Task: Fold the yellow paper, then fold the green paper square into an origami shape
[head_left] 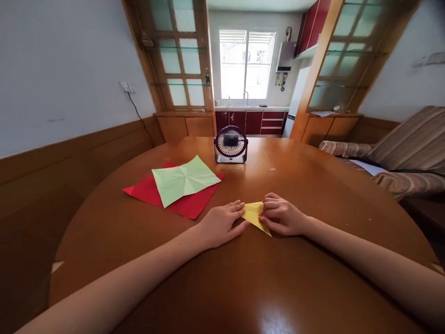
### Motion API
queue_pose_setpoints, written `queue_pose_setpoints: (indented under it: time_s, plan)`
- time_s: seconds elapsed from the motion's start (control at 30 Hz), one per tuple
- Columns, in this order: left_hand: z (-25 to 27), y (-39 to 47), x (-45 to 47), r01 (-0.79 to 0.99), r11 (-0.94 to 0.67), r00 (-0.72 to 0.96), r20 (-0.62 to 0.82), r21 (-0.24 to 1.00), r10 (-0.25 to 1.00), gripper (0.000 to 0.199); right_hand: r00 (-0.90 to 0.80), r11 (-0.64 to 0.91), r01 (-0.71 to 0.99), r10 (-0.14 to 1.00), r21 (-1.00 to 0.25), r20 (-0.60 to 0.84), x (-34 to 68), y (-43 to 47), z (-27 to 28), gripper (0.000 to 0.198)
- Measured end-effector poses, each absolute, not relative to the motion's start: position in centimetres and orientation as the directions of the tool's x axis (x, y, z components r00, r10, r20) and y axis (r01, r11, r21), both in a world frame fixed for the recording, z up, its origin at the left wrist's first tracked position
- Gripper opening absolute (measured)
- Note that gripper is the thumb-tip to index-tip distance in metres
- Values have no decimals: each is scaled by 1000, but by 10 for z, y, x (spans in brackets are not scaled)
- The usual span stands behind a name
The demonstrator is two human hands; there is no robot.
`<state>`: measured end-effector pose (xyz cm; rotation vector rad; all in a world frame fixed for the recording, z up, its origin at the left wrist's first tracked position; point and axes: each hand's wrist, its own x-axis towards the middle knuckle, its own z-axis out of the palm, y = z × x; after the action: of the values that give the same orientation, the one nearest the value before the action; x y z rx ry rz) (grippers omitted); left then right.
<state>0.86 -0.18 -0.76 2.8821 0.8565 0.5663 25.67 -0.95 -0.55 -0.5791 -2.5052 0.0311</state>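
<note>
Item 1: yellow ppr [252, 212], qty 1. Loc.: near side of table [208, 292], between the two hands. Cond.: folded, pointed outline, one sharp corner aimed twd the wearer; faint crease lines on top face.

Progress (est.): some folding done, as ppr looks smaller & more angular than the flat sheets nearby; work seems mid-way, w/ R edge prob. being creased or turned. No. of folds left: can't tell.

Grip, L hand [224, 225]: flat, fingers extended, tips on ppr's L corner, thumb by its lower L edge; steadying, not grasping. Grip, R hand [283, 217]: fingers curled, thumb & fingertips apparently pinching ppr's R edge; exact contact partly hidden by fingers.

Item 2: green sheet [187, 178], unfolded, creases meeting nr centre, atop Item 3.

Item 3: red sheet [194, 206], spread out, partly covered.

Item 4: purple-rimmed fan [231, 144], upright, beyond hands.
</note>
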Motion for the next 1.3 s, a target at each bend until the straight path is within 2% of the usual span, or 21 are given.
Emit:
queue_pose_setpoints:
  time_s: [0.2, 0.33, 0.5, 0.83, 1.0, 1.1, 1.3]
  plan:
    - [-9, -5, 12, 523, -850, 785, 354, 61, 509, 43, -716, 891, 412, 446, -190, 538, 257, -12, -3, 21]
    - [-7, -2, 5, 549, -835, 765, 379, 38, 521, 39, -717, 863, 482, 488, -152, 498, 256, -14, -4, 26]
    - [-5, 6, -2, 502, -865, 770, 447, 13, 455, 35, -718, 847, 511, 513, -145, 470, 255, -14, -8, 29]
    - [-3, 9, -6, 525, -846, 767, 380, 92, 517, 34, -741, 869, 484, 470, -104, 479, 255, -13, -8, 23]
    - [-3, 15, -11, 537, -831, 719, 438, 144, 540, 36, -751, 870, 481, 474, -111, 459, 257, -13, -7, 22]
    - [-3, 18, -12, 542, -830, 705, 468, 130, 533, 38, -749, 869, 475, 481, -136, 455, 257, -13, -8, 23]
    - [-1, 19, -8, 557, -827, 727, 435, 79, 531, 35, -751, 871, 474, 476, -129, 457, 257, -12, -8, 24]
